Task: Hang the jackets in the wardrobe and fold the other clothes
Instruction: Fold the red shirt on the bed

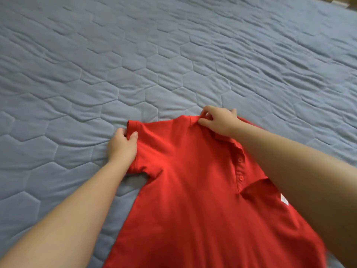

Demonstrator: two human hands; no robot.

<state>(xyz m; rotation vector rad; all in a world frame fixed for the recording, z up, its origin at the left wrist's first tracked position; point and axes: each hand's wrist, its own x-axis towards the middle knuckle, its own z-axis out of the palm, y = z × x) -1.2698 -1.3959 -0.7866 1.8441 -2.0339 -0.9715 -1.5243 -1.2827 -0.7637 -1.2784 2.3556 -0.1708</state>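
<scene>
A red polo shirt [193,190] lies front up on the bed, its collar and red buttons toward the right and its body running off the bottom edge. My left hand [121,146] grips the hem of the short left sleeve, thumb on top of the cloth. At the shoulder beside the collar, my right hand [218,120] pinches the fabric. My right forearm crosses over the shirt's right side and hides that sleeve. A small white label shows near the right forearm.
The bed is covered by a grey-blue quilted spread [173,55] with a hexagon pattern, reaching far ahead and to both sides. A sliver of pale floor or furniture [347,1] shows at the top right corner.
</scene>
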